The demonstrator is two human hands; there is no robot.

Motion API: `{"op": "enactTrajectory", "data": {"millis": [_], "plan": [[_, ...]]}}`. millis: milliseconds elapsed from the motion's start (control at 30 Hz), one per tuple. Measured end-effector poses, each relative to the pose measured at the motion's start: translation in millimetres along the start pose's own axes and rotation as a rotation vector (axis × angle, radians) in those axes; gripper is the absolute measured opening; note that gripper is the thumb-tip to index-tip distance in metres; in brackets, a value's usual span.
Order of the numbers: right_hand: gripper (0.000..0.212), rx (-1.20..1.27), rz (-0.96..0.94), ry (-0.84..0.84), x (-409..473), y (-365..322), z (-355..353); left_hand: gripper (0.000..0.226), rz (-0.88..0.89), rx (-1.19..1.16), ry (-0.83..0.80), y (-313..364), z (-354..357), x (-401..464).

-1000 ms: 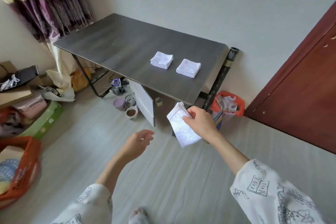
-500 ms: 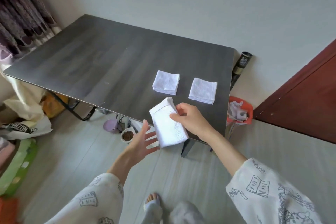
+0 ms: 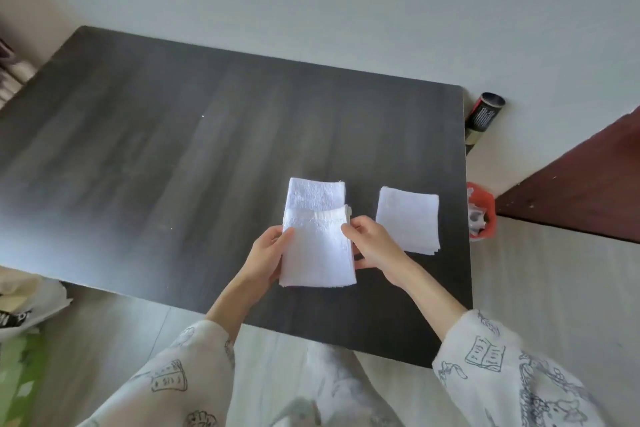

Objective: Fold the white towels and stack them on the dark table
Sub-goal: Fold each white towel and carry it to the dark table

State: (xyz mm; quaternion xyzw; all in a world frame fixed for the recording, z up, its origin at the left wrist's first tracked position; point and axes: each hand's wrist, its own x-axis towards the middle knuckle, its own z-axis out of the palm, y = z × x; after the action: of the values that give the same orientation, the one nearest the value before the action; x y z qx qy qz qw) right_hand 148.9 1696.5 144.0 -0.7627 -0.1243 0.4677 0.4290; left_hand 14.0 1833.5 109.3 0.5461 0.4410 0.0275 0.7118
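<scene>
1. Head view, hands: the left hand point(image 3: 268, 258) grips the left edge of a folded white towel point(image 3: 317, 250), thumb on top and the fingers hidden beneath. The right hand point(image 3: 372, 246) pinches the towel's right edge, thumb on the cloth.
2. Head view, towel: the held towel hangs over the dark table point(image 3: 173, 149), toward its near edge and right of centre. Its far end overlaps the near part of a left stack point(image 3: 316, 192) of folded towels. Whether it touches that stack yet cannot be told.
3. Head view, second pile: a right stack point(image 3: 408, 220) lies just beside the right hand, near the table's right edge, apart from the left stack.
4. Head view, surroundings: off the right edge stand a dark tube point(image 3: 483, 118) against the wall and a red basket point(image 3: 481, 211) on the floor.
5. Step in hand, as a judgement: the towel looks folded and is being placed on the left stack.
6. Next move, as a judgement: it calls for carrying the towel a little toward the far edge, squaring its corners with the pile below, lowering it flat, then letting both hands go without dragging the layers askew.
</scene>
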Motion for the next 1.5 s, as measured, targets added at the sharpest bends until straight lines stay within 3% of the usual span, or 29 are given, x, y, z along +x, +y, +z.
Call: {"op": "enactTrajectory", "data": {"millis": [467,1067,1167,1233,1333,1400,1500], "plan": [[0.016,-0.165,0.158,0.176,117.8,-10.0,2.1,0.017,-0.081,0.343,0.046,34.5,-7.9,125.1],[0.02,-0.332,0.195,0.239,136.0,1.4,11.0,0.021,-0.076,0.526,0.026,25.4,-11.1,143.9],[0.014,-0.303,0.136,0.379,135.8,3.7,13.7,0.021,-0.065,0.565,0.055,25.0,-12.2,140.7],[0.015,-0.379,0.03,0.581,130.2,3.4,17.1,0.017,0.054,0.69,0.143,25.2,-12.6,134.2],[0.021,-0.689,-0.308,0.723,119.7,7.5,27.4,0.021,0.554,1.067,0.235,18.9,-11.9,126.0],[0.033,-0.866,-0.459,0.647,118.7,18.4,36.2,0.03,0.825,1.294,0.148,8.9,-8.1,127.1],[0.045,-1.041,-0.381,0.49,125.8,33.5,41.5,0.045,0.838,1.476,-0.051,0.1,-5.1,131.8]]}}
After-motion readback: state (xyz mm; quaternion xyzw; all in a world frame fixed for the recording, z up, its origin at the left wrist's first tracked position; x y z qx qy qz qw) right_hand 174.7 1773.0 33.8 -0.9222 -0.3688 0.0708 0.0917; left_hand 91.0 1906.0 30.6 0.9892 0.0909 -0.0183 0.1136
